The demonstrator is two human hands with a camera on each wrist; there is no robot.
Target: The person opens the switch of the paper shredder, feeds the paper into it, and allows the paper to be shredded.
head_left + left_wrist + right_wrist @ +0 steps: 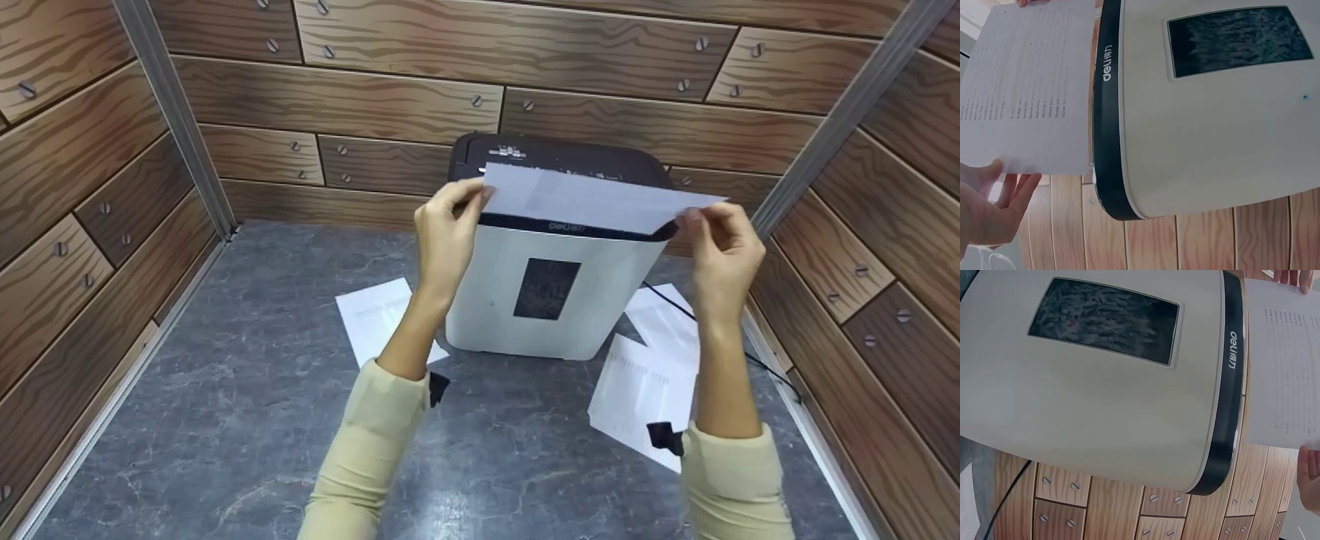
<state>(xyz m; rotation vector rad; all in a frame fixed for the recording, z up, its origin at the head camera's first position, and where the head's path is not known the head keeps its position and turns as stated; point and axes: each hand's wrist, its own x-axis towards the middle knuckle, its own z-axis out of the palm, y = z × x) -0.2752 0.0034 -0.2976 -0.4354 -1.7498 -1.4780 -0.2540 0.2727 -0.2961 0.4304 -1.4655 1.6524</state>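
A printed sheet of paper (585, 196) is stretched between both hands over the top of a white paper shredder (495, 292) with a dark lid. My left hand (450, 232) pinches the sheet's left edge between thumb and fingers. On the opposite edge, my right hand (724, 262) pinches it near the corner. In the left wrist view the paper (1027, 90) shows lines of text, its lower edge alongside the black rim (1107, 112) of the shredder. Paper shreds show behind the dark window (1106, 320) in the right wrist view.
One printed sheet (375, 319) lies on the grey floor left of the shredder. More sheets (645, 386) lie at its right, partly behind the right forearm. A black cord (765, 367) runs toward the right wall. Wood-patterned panels (360, 105) enclose the space.
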